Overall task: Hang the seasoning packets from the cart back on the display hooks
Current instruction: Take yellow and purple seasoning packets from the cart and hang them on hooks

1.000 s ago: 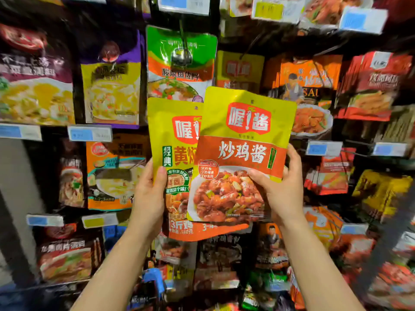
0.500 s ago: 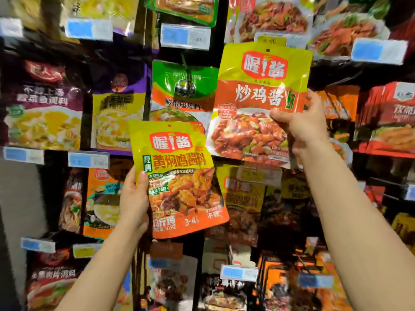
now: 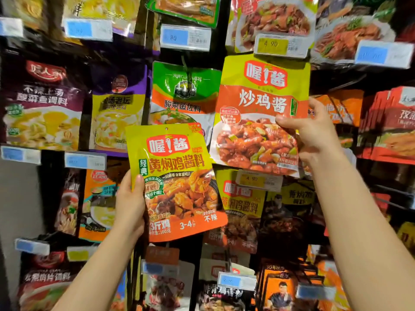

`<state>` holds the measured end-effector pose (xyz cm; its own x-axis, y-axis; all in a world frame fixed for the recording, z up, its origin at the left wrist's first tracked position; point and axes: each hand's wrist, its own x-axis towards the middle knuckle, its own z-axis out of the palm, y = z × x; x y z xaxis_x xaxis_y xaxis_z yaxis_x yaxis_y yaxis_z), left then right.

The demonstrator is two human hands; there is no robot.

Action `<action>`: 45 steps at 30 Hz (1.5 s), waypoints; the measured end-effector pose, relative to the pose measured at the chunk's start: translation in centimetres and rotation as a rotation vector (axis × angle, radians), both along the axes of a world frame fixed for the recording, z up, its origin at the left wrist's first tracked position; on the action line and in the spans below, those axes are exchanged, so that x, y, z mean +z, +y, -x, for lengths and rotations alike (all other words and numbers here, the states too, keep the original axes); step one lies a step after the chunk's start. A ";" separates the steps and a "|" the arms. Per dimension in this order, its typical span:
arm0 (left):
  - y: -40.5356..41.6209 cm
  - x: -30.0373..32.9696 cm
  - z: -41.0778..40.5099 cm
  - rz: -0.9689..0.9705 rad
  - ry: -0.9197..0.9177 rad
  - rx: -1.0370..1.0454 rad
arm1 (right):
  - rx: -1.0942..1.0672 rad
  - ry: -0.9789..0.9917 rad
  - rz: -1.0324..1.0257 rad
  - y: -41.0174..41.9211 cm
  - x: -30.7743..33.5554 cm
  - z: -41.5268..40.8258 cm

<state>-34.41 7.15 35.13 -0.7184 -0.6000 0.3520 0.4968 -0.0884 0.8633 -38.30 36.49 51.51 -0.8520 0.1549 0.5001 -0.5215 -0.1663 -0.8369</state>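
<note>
Head view: the stir-fry chicken packet (image 3: 261, 115) is raised high against the display, its top edge just under a yellow price tag (image 3: 272, 44). The hook it should go on is hidden, so the hang hole could miss the tip and the pouch slip or crease. The right hand (image 3: 314, 133) pinches its right edge, thumb on the front, fingers behind. The braised chicken packet (image 3: 175, 182) sits lower, in front of the green packet (image 3: 184, 90); the left hand (image 3: 130, 205) grips its left edge, thumb across the front.
</note>
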 end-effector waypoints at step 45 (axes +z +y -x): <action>6.2 -4.7 -5.3 -0.043 0.109 -0.471 | -0.035 0.027 -0.366 -2.0 -16.5 -8.8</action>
<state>-29.15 13.38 30.40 -0.8756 -0.2340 0.4225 0.4817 -0.3595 0.7992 -29.45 34.49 35.01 -0.8349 -0.0094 0.5503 -0.5445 0.1598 -0.8234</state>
